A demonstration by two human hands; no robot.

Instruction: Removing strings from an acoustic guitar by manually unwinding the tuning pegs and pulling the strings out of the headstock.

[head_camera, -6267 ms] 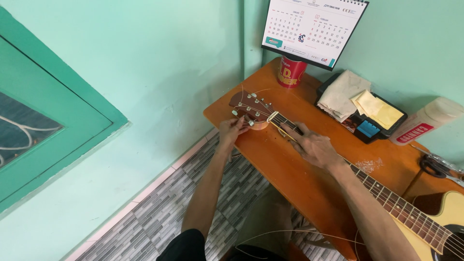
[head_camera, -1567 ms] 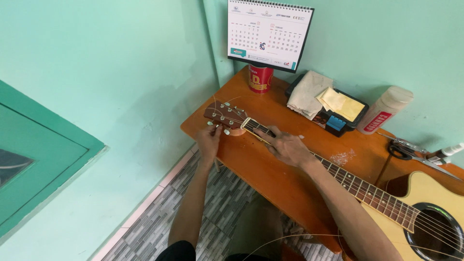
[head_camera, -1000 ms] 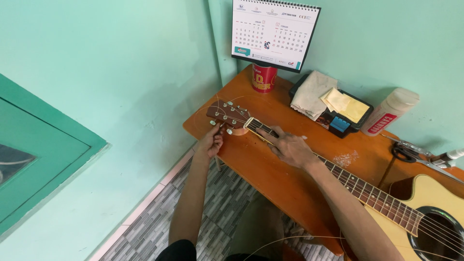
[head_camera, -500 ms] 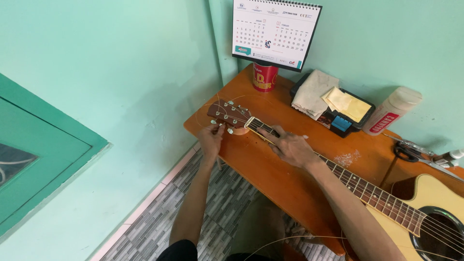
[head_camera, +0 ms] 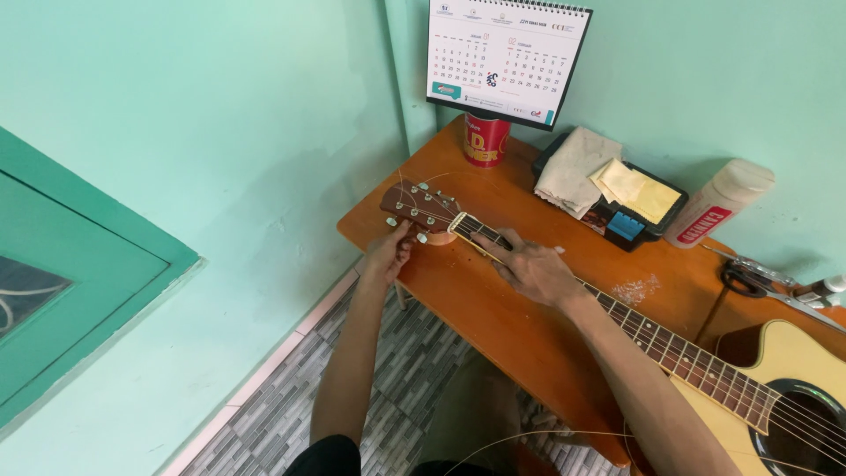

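Fingers of the left hand (head_camera: 388, 254) pinch a tuning peg on the brown headstock (head_camera: 421, 208) of the pale acoustic guitar (head_camera: 705, 366), which lies flat across the orange wooden desk (head_camera: 493, 308). Right hand (head_camera: 533, 269) presses flat on the neck, steadying it, with both arms reaching forward.

Two bare forearms reach up from the bottom of the frame toward its centre. The left arm rises almost straight from the lower middle, slim and extended, ending in the left hand (head_camera: 388, 254) just left of centre, fingers curled together in a pinching grip with the knuckles facing up. The right arm enters from the lower right corner and runs diagonally up and left. The right hand (head_camera: 533, 269) lies palm down, fingers stretched forward and pressed flat.
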